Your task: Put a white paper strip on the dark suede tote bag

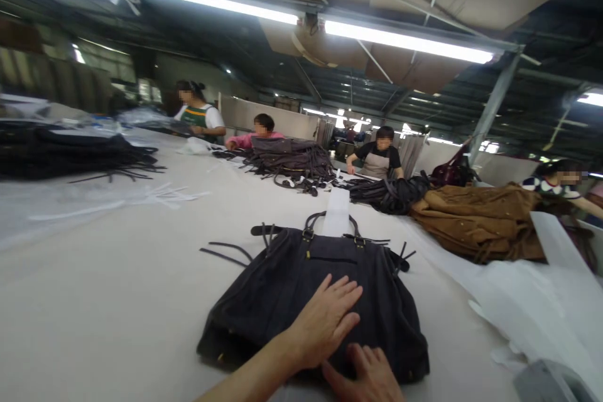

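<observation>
A dark handbag (277, 301) lies on the pale table in front of me, its bottom edge nearest me. Two looped handles (308, 221) with brass-coloured buckles point away, and a short zip (332, 259) crosses the upper panel. Thin straps stick out at both upper sides. My left hand (325, 320) rests flat on the middle of the bag, fingers stretched out. Close to the bag's lower edge, my right hand (367, 374) touches it with bent fingers and the thumb apart; nothing shows in its grasp. A white strip (336, 210) lies by the handles.
Brown bags (475, 220) are heaped at the right, beside white sheets (532, 301). Dark bags form a stack (292, 157) farther back and a pile (70, 151) at left. Several people work around the table (117, 301). A grey object (546, 383) sits at the lower right.
</observation>
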Demonstrator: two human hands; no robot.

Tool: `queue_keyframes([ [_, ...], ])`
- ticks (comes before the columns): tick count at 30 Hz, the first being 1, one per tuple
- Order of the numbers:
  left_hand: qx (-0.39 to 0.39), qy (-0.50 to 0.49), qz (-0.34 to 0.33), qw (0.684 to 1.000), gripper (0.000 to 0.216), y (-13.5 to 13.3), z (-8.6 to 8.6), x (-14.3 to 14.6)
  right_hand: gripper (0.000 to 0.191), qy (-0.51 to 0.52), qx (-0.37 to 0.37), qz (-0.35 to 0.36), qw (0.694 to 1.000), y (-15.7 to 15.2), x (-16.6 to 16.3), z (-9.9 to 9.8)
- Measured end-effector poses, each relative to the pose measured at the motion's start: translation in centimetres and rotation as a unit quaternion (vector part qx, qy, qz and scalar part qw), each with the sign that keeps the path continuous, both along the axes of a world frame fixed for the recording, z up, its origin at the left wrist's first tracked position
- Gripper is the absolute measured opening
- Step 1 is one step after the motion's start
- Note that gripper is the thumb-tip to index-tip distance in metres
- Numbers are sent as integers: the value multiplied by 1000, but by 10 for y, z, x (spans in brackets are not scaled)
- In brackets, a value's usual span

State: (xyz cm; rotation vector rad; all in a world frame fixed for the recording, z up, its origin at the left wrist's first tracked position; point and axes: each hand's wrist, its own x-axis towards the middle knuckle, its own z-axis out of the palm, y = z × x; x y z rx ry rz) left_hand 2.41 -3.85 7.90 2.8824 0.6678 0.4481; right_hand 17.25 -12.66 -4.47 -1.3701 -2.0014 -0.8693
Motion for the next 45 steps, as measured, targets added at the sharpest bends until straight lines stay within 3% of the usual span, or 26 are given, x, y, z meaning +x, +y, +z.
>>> queue_keyframes([
  [2, -34, 14, -36, 999, 49, 1, -21, 15, 41, -3, -45, 9, 999, 0, 4, 7],
  [4, -43, 27, -45, 998, 50, 6, -43, 19, 33, 27, -111, 90, 989, -4, 18, 23],
  [7, -20, 18, -47, 999, 53, 15, -61, 16, 27, 207, -255, 214, 920, -22, 60, 57],
  [8, -10, 14, -52, 999, 54, 16, -63, 16, 26, 292, -276, 187, 897, -30, 77, 69],
  [10, 8, 10, -62, 998, 57, 17, -62, 16, 25, 430, -248, 57, 866, -45, 111, 86],
  [13, 23, 4, -91, 996, 64, 14, -57, 18, 39, 475, -281, -55, 832, -54, 144, 94],
  [16, 26, 4, -118, 993, 72, 11, -54, 20, 54, 460, -391, -31, 797, -46, 146, 88],
  [21, 23, 24, -116, 993, 80, 10, -57, 19, 39, 465, -430, 31, 774, -20, 127, 82],
  [25, 26, 8, -117, 993, 81, 11, -60, 19, 40, 539, -514, 109, 658, -10, 142, 94],
  [27, 27, -5, -120, 992, 79, 11, -60, 19, 42, 540, -546, 129, 627, -9, 154, 101],
  [32, 30, -18, -137, 990, 74, 10, -59, 21, 38, 483, -586, 86, 645, -9, 163, 97],
  [34, 24, -31, -148, 988, 75, 9, -58, 21, 30, 464, -563, 64, 681, -8, 156, 92],
  [37, 8, -39, -175, 984, 78, 8, -58, 20, 16, 462, -472, 32, 750, -6, 144, 83],
  [39, -6, -41, -183, 982, 77, 6, -57, 23, 11, 481, -455, 8, 750, -5, 138, 75],
  [42, -36, -36, -146, 988, 62, 2, -55, 34, 14, 513, -472, 2, 716, -6, 135, 66],
  [45, -66, -18, -74, 995, 44, -2, -53, 51, 17, 483, -434, 47, 759, -10, 140, 72],
])
